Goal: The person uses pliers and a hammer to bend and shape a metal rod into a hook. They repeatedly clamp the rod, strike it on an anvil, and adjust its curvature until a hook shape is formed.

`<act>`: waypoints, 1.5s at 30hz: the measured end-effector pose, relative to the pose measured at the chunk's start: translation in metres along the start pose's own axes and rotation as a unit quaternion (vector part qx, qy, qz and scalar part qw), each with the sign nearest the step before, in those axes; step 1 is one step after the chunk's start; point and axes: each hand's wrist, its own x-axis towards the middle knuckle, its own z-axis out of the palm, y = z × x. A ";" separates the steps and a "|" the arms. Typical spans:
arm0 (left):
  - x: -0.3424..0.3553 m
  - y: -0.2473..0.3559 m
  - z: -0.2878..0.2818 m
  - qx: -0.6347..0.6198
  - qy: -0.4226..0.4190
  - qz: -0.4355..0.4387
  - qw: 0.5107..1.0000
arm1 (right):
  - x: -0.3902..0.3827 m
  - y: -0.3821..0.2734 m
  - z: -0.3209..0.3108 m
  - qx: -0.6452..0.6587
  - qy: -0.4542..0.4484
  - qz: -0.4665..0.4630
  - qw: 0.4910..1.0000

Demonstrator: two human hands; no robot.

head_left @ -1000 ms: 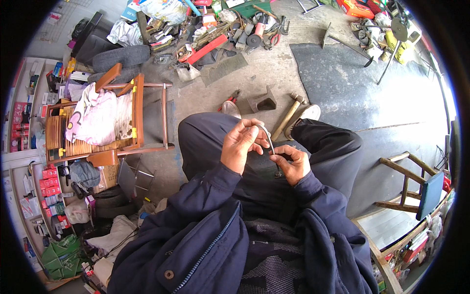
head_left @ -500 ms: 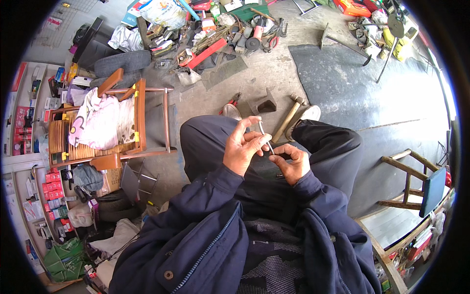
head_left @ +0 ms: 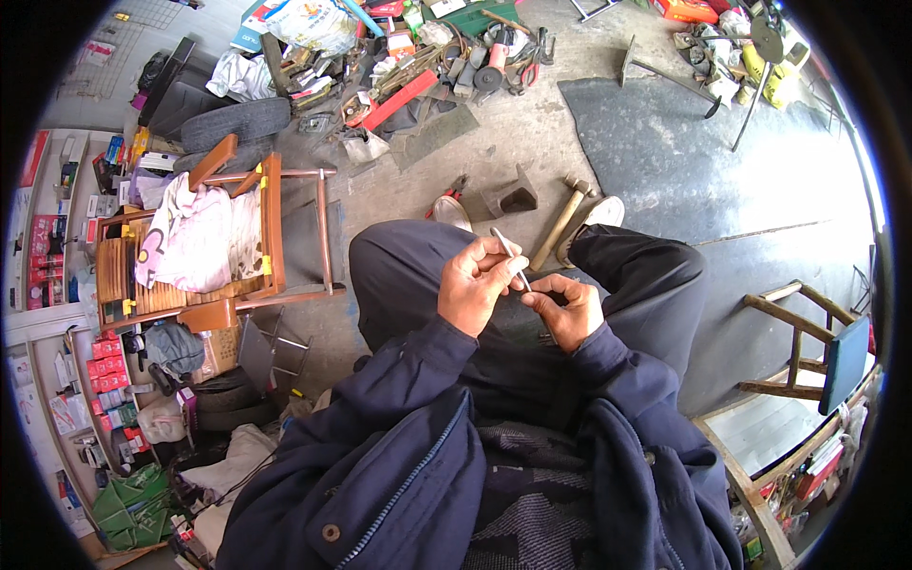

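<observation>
Above my lap I hold a thin grey metal rod slantwise between both hands. My left hand is closed round its upper part, thumb pressed along it, and the top end sticks out past the fingers. Thumb and fingertips of my right hand pinch its lower end. What exact kind of rod it is I cannot tell. Beyond my knees, a hammer with a wooden handle lies by my right shoe. A dark metal block with a hollow and red-handled pliers are near my left shoe.
A wooden folding chair with a pink cloth stands at the left. Tools, an angle grinder among them, are heaped at the far side. On the right are a dark mat and a blue-topped stool.
The fingers of my left hand have curled in round the rod, and its upper end now leans further left. My right hand keeps its pinch, nearly in place.
</observation>
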 end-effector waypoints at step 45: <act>0.040 -0.009 -0.033 -0.069 0.029 0.038 0.996 | 0.010 0.030 0.002 0.079 0.023 0.083 0.993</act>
